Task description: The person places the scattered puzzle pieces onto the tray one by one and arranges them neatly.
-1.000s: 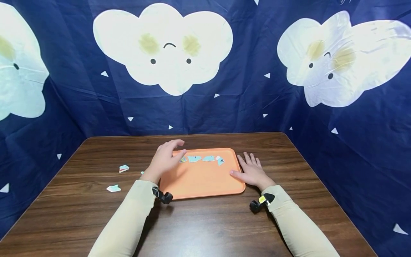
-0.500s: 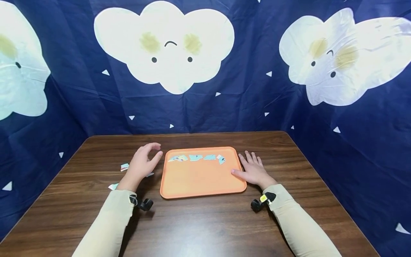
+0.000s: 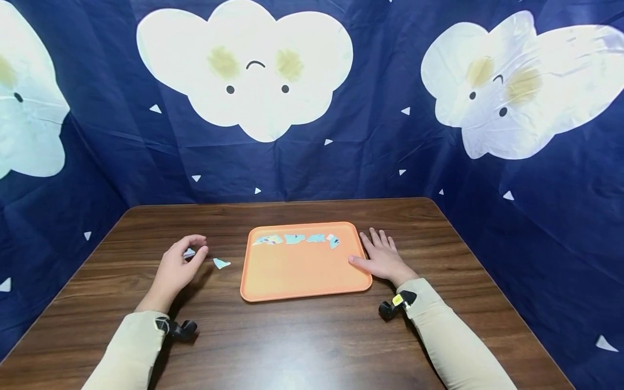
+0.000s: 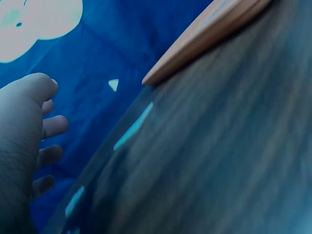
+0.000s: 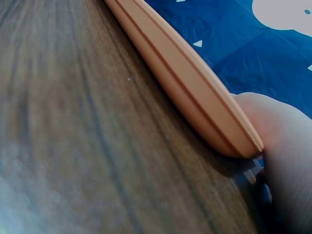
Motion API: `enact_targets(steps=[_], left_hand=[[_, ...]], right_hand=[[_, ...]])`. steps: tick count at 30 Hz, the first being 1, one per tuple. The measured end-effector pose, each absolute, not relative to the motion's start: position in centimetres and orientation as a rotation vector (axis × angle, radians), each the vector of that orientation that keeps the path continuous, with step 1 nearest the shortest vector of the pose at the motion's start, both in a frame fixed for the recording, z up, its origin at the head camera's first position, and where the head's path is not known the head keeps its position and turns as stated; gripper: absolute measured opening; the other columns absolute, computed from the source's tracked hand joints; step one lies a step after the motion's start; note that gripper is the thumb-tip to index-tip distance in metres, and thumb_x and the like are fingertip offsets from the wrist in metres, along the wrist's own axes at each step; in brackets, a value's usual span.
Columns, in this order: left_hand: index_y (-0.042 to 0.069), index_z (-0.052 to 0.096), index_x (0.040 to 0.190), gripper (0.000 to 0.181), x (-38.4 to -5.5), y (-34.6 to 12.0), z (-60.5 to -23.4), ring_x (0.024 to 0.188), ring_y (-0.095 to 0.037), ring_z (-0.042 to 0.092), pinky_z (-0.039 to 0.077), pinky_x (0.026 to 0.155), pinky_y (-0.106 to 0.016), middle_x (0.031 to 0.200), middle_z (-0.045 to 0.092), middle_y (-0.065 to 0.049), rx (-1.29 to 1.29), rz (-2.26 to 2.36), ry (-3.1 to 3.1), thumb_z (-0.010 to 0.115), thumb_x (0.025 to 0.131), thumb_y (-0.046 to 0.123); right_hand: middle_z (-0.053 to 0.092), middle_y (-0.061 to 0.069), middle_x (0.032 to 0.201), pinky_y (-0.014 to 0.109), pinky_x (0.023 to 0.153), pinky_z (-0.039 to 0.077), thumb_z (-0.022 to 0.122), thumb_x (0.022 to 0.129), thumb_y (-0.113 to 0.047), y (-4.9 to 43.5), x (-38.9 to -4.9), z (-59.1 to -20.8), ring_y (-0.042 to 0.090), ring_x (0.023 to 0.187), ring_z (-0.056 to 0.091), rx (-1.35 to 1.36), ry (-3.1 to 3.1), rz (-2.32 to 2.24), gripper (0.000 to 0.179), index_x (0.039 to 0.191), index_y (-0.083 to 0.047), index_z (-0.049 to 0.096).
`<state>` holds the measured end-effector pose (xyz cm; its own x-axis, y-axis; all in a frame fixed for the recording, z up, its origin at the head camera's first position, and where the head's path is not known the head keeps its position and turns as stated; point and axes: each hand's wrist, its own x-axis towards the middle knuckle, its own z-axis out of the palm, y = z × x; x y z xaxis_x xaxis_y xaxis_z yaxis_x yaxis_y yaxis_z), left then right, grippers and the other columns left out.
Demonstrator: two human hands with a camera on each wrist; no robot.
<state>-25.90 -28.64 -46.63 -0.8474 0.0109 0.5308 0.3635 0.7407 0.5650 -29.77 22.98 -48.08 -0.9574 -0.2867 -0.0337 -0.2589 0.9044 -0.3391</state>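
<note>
My left hand [image 3: 177, 268] hovers over the left part of the table, thumb and fingers loosely curved and apart. A small light-blue and white irregular flat piece [image 3: 189, 253] shows between its thumb and fingers, overlapped by the hand. To its right, another pale blue piece [image 3: 221, 263] lies on the wood; the left wrist view shows flat pieces [image 4: 134, 127] on the table below the fingers. My right hand [image 3: 382, 259] lies spread at the right side of an orange tray [image 3: 304, 276], its thumb on the rim. Along the tray's far side lie several similar printed pieces [image 3: 294, 239] in a row.
The tray sits mid-table on the brown wooden table [image 3: 292, 336]. Behind and beside the table hangs a dark blue cloth [image 3: 302, 173] with white clouds. Each wrist wears a small black camera [image 3: 182, 330].
My left hand has moved left from over the tray's left end to the loose pieces on the table, uncovering the leftmost piece on the tray. My right hand has stayed put.
</note>
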Motion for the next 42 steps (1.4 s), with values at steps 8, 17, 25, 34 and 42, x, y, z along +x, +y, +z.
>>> enact_targets(steps=[8,17,25,34,42], left_hand=[[0.004,0.067,0.116,0.025,-24.5,-31.0,-47.7,0.099,-0.025,0.059,0.04,0.085,-0.03,0.105,0.071,-0.013,-0.272,-0.89,-2.494,0.069,0.095,0.019],[0.003,0.063,0.118,0.039,-23.5,-33.6,-48.1,0.108,-0.038,0.053,0.035,0.091,-0.053,0.105,0.069,-0.016,-0.311,-0.823,-2.61,0.078,0.089,0.024],[0.005,0.064,0.116,0.047,-22.0,-36.1,-48.6,0.113,-0.045,0.048,0.033,0.091,-0.058,0.118,0.063,-0.021,-0.375,-0.725,-2.665,0.085,0.081,0.029],[0.017,0.072,0.096,0.029,-21.6,-36.7,-48.3,0.108,-0.039,0.049,0.034,0.089,-0.051,0.113,0.063,-0.012,-0.457,-0.71,-2.633,0.09,0.073,0.021],[0.026,0.072,0.086,0.023,-21.6,-36.0,-48.0,0.101,-0.021,0.049,0.032,0.086,-0.035,0.099,0.067,0.002,-0.439,-0.675,-2.639,0.091,0.074,0.025]], right_hand=[[0.008,0.022,0.167,0.062,0.119,0.001,0.044,0.091,-0.075,23.0,-30.0,-47.9,0.046,0.153,0.0,-0.431,2.984,-0.507,0.098,0.161,-0.008,0.024],[0.008,0.022,0.167,0.061,0.12,0.0,0.044,0.091,-0.076,22.7,-30.2,-47.7,0.045,0.153,-0.001,-0.432,2.982,-0.515,0.099,0.161,-0.008,0.024],[0.007,0.022,0.167,0.062,0.12,0.0,0.043,0.091,-0.077,22.8,-30.0,-47.9,0.045,0.153,-0.001,-0.433,2.972,-0.503,0.1,0.161,-0.008,0.024],[0.007,0.021,0.167,0.062,0.12,0.0,0.043,0.091,-0.078,22.7,-29.8,-47.9,0.044,0.153,-0.002,-0.42,2.971,-0.507,0.1,0.161,-0.009,0.024],[0.008,0.021,0.167,0.061,0.12,0.0,0.044,0.091,-0.076,23.0,-29.7,-48.1,0.045,0.153,-0.001,-0.416,2.974,-0.518,0.099,0.161,-0.009,0.024]])
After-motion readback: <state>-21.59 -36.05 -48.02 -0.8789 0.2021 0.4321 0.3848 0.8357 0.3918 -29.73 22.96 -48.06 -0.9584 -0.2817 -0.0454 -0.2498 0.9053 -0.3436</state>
